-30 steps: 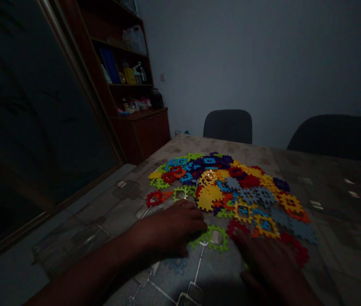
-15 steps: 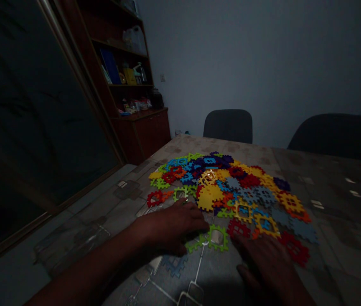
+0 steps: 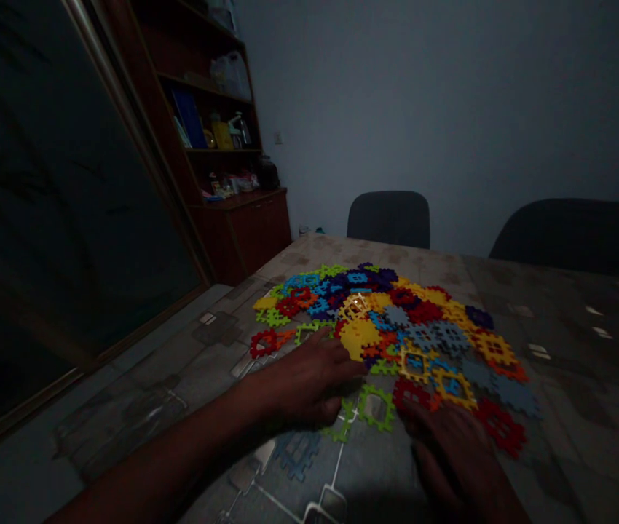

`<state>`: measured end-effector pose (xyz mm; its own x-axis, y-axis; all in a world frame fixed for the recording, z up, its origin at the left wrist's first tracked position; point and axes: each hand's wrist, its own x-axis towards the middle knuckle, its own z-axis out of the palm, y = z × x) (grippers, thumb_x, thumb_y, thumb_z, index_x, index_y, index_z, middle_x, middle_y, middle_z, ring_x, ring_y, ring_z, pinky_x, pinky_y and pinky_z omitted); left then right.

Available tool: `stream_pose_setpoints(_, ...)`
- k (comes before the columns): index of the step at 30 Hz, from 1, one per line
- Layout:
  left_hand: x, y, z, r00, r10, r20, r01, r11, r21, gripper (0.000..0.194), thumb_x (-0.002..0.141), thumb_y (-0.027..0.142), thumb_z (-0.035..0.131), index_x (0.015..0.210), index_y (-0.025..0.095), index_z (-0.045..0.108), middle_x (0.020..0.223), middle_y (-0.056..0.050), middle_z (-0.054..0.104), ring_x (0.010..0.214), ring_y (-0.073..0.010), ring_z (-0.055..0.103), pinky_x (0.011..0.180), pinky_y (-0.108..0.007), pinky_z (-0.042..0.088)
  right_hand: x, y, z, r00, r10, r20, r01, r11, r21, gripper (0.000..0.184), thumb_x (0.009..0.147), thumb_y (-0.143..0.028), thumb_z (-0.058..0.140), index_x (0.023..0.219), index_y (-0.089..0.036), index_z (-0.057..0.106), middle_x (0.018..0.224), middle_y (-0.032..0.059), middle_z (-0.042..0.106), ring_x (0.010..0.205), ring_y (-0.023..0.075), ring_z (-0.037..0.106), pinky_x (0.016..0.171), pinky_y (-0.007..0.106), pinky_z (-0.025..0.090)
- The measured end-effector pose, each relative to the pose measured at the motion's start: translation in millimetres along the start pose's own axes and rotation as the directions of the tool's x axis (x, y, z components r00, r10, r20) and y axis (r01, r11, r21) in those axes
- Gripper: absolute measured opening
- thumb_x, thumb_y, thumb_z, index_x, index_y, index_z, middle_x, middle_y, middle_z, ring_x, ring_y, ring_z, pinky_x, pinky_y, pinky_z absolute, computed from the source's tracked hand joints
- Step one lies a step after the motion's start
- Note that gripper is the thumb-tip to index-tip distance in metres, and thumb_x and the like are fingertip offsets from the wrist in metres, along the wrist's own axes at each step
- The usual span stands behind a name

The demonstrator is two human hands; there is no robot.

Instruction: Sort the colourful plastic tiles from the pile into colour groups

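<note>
The left grip (image 3: pixel 304 382) is held loosely curled, with nothing seen clamped in it, and its fingertips lie just beside a yellow puzzle piece (image 3: pixel 357 338). The right grip (image 3: pixel 451 455) is spread apart, touching a red puzzle piece (image 3: pixel 411 394) at its near edge. A green ring piece (image 3: pixel 376 407) is lying between the grips. A wide pile of plastic pieces (image 3: pixel 397 313) is spread far of both, its long axis running left to right across the tabletop (image 3: pixel 588 349).
</note>
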<state>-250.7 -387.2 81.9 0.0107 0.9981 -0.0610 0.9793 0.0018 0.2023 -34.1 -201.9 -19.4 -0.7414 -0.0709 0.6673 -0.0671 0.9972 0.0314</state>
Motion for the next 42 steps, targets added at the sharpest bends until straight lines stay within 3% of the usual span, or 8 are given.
stream_pose_setpoints(2, -2.0, -0.3, -3.7, 1.000, 0.004, 0.004, -0.004, 1.000, -0.015, 0.059, 0.082, 0.015, 0.066, 0.138, 0.024, 0.049, 0.119, -0.007, 0.061, 0.113, -0.0266, 0.055, 0.103, -0.043, 0.042, 1.0, -1.3, -0.4, 1.000, 0.025, -0.018, -0.024, 0.999, 0.039, 0.035, 0.095, -0.020, 0.048, 0.130, -0.019, 0.054, 0.100, 0.0021, 0.077, 0.091, 0.0165, 0.071, 0.089, 0.033, 0.048)
stream_pose_setpoints(9, -7.8, 8.3, -1.6, 0.984, 0.012, 0.178, 0.001, 0.997, -0.073, 0.078, 0.073, 0.031, 0.087, 0.139, 0.026, 0.047, 0.130, -0.008, 0.058, 0.119, -0.0284, 0.053, 0.106, -0.045, 0.041, -0.3, -1.5, -1.9, 0.996, 0.079, 0.050, -0.084, 0.990, 0.115, 0.043, 0.093, -0.017, 0.051, 0.136, -0.021, 0.049, 0.101, 0.0015, 0.077, 0.089, 0.0163, 0.072, 0.089, 0.034, 0.050)
stream_pose_setpoints(14, -5.2, 14.7, 6.7, 0.994, -0.013, 0.108, 0.016, 0.999, -0.030, 0.066, 0.077, 0.020, 0.079, 0.136, 0.023, 0.050, 0.121, -0.007, 0.060, 0.112, -0.0260, 0.057, 0.117, -0.050, 0.028, 3.2, -3.0, -4.3, 0.997, 0.070, 0.011, -0.071, 0.994, 0.084, 0.038, 0.094, -0.018, 0.049, 0.131, -0.021, 0.052, 0.098, 0.0006, 0.078, 0.086, 0.0156, 0.073, 0.085, 0.033, 0.051)
stream_pose_setpoints(19, -3.8, 13.2, 4.9, 0.998, -0.060, -0.012, 0.058, 0.991, -0.121, 0.073, 0.080, 0.026, 0.073, 0.145, 0.025, 0.041, 0.130, -0.009, 0.056, 0.119, -0.0286, 0.052, 0.105, -0.042, 0.042, 6.0, -6.1, -6.2, 0.993, 0.104, -0.047, -0.103, 0.994, 0.038, 0.030, 0.098, -0.021, 0.044, 0.126, -0.019, 0.054, 0.098, 0.0033, 0.077, 0.087, 0.0171, 0.072, 0.084, 0.033, 0.051)
stream_pose_setpoints(23, 7.6, 17.3, 14.6, 0.994, -0.006, -0.107, -0.010, 0.989, -0.149, 0.071, 0.082, 0.026, 0.070, 0.146, 0.022, 0.039, 0.136, -0.011, 0.054, 0.122, -0.0284, 0.051, 0.109, -0.042, 0.038, 4.5, -2.8, -5.6, 0.989, 0.140, -0.045, -0.137, 0.989, 0.052, 0.033, 0.099, -0.022, 0.046, 0.131, -0.018, 0.052, 0.101, 0.0047, 0.076, 0.088, 0.0176, 0.071, 0.082, 0.033, 0.051)
stream_pose_setpoints(32, 25.5, 25.6, 38.1, 0.994, 0.065, -0.086, -0.076, 0.988, -0.137, 0.069, 0.087, 0.026, 0.065, 0.149, 0.025, 0.035, 0.131, -0.008, 0.059, 0.120, -0.0264, 0.054, 0.112, -0.042, 0.033, 5.2, -2.3, -8.7, 0.976, 0.214, -0.046, -0.206, 0.970, 0.132, 0.036, 0.097, -0.022, 0.048, 0.133, -0.024, 0.053, 0.096, 0.0019, 0.075, 0.085, 0.0179, 0.072, 0.078, 0.033, 0.054)
stream_pose_setpoints(38, 14.8, 14.0, 21.9, 0.998, 0.029, -0.055, -0.039, 0.981, -0.190, 0.077, 0.085, 0.038, 0.076, 0.150, 0.028, 0.035, 0.135, -0.010, 0.058, 0.124, -0.0306, 0.052, 0.110, -0.046, 0.036, 7.5, -3.1, -10.3, 0.971, 0.225, -0.078, -0.215, 0.970, 0.116, 0.032, 0.098, -0.023, 0.045, 0.128, -0.023, 0.056, 0.098, 0.0031, 0.076, 0.084, 0.0171, 0.072, 0.073, 0.031, 0.055)
stream_pose_setpoints(42, -6.4, -18.6, -10.0, 0.969, -0.113, -0.222, 0.058, 0.970, -0.238, 0.040, 0.093, 0.022, 0.068, 0.130, 0.023, 0.054, 0.135, -0.010, 0.060, 0.126, -0.0256, 0.054, 0.107, -0.041, 0.041, 10.1, -0.9, -13.1, 0.974, 0.220, -0.051, -0.216, 0.974, 0.064, 0.032, 0.099, -0.026, 0.044, 0.129, -0.021, 0.055, 0.097, 0.0030, 0.076, 0.084, 0.0174, 0.073, 0.073, 0.031, 0.055)
